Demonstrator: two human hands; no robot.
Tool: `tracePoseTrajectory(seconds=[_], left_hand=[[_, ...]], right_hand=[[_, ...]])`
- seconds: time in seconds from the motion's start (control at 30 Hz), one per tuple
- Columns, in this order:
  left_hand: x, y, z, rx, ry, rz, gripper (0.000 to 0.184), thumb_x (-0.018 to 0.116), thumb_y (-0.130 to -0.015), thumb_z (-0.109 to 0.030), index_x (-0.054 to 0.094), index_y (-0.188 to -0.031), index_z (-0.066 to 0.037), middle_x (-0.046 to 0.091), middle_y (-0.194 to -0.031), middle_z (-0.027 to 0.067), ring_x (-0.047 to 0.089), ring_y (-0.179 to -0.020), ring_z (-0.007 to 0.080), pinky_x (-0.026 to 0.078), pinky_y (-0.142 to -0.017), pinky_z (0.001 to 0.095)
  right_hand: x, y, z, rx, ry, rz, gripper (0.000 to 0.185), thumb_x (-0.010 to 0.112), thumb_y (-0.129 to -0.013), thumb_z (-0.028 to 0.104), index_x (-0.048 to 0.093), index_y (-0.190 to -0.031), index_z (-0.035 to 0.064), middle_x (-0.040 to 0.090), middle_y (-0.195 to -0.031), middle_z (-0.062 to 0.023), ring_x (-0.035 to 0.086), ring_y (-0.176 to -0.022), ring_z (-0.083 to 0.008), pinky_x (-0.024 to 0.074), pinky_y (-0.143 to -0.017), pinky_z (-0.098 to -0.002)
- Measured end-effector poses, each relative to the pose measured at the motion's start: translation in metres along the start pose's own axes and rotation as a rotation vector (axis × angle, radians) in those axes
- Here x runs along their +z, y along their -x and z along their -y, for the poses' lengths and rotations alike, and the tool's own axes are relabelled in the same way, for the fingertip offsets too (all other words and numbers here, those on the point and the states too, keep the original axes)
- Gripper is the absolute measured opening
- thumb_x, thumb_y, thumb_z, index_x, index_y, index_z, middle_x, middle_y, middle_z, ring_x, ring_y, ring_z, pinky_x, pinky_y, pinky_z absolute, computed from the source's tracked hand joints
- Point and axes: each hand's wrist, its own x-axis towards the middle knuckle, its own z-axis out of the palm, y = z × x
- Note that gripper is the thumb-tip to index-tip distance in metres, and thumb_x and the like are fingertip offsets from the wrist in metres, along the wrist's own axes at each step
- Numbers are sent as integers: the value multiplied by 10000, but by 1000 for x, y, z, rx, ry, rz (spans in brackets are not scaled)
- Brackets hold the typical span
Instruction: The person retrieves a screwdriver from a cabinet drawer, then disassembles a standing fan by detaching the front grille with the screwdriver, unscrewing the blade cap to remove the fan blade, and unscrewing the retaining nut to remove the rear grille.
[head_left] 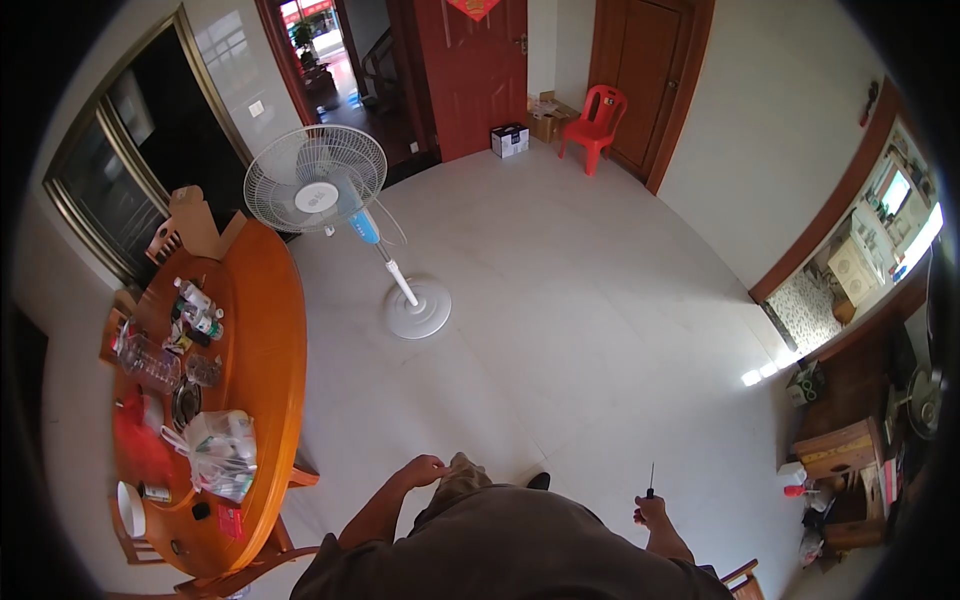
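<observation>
My right hand (652, 512) is closed around a screwdriver (652, 480), its thin shaft pointing up and away from me over the floor. My left hand (428, 469) is beside my patterned trousers (462, 475), with its fingers drawn together. What they hold, if anything, is too small to make out. Ahead and to the left stands a white pedestal fan (316, 197) with a blue panel on its neck. Its round base (418, 310) rests on the floor, apart from both hands.
At left, a round wooden table (275, 350) carries bottles, a white bowl (131, 510) and a plastic bag (222, 455). A red chair (597, 125), cardboard box (548, 117) and white carton (510, 141) stand by the far doors. Wooden furniture (840, 450) lines the right.
</observation>
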Motion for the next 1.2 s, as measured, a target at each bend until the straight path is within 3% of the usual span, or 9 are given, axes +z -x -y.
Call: tracePoseTrajectory(seconds=[0.1, 0.17, 0.33, 0.4, 0.53, 0.73, 0.9, 1.1, 1.2], left_hand=[[-6, 9, -46, -204, 294, 15, 426, 646, -793, -427, 684, -918, -21, 665, -871, 129, 614, -707, 193, 499, -655, 340], [-5, -3, -45, -180, 308, -22, 422, 650, -798, -421, 678, -926, -19, 651, -839, 108, 583, -663, 157, 488, -613, 311], [-6, -38, -63, -223, 411, 31, 434, 648, -802, -422, 660, -976, -25, 649, -838, 87, 578, -662, 164, 484, -594, 308], [-13, -61, -75, -177, 641, 157, 488, 609, -830, -439, 638, -1081, -21, 648, -992, 112, 606, -864, 193, 506, -721, 322], [-61, -87, -134, -96, 591, 163, 503, 556, -882, -429, 597, -1183, -28, 617, -1145, 103, 558, -1052, 189, 414, -934, 320], [-137, -99, -212, -62, 703, 90, 462, 488, -923, -416, 600, -1191, -56, 619, -1128, 73, 555, -1047, 174, 407, -942, 314], [-186, -123, -255, -146, 1049, -53, 370, 578, -895, -260, 601, -1176, -20, 623, -1117, 97, 556, -1056, 169, 423, -937, 298], [-184, -190, -268, -142, 1194, -319, 254, 632, -860, -151, 636, -1064, -1, 644, -884, 47, 587, -815, 117, 473, -737, 263], [-186, -210, -281, -206, 1545, -451, 170, 641, -843, -182, 652, -909, -26, 600, -769, 13, 528, -683, 88, 405, -596, 220]], right_hand=[[3, -35, 137, -141, 20, 62, 190, 648, -810, 163, 552, -862, 9, 547, -629, -85, 563, -465, -181, 472, -371, -300], [24, -52, 212, -226, 87, 97, 191, 651, -818, 169, 550, -875, 17, 560, -647, -85, 564, -476, -178, 477, -389, -301], [111, -113, 304, -257, 221, 195, 202, 666, -813, 186, 557, -882, 31, 580, -672, -84, 575, -505, -180, 488, -425, -310], [145, -118, 322, -211, 320, 271, 189, 663, -819, 195, 588, -898, 41, 590, -694, -78, 585, -532, -178, 498, -450, -318], [180, -115, 372, -210, 763, 593, 246, 699, -780, 287, 627, -896, 82, 598, -723, -33, 588, -588, -139, 512, -533, -297], [203, -150, 470, -209, 789, 472, 235, 684, -783, 272, 611, -885, 73, 585, -693, -30, 561, -534, -133, 494, -503, -286], [232, -213, 564, -195, 887, 468, 199, 679, -789, 240, 585, -830, 70, 554, -641, -24, 539, -504, -129, 477, -473, -289], [355, -275, 715, -281, 1039, 638, 187, 674, -813, 193, 547, -828, 56, 530, -628, -41, 515, -480, -143, 448, -435, -295], [427, -298, 793, -471, 1288, 608, 208, 681, -801, 218, 553, -831, 57, 549, -638, -49, 532, -486, -149, 464, -441, -304]])
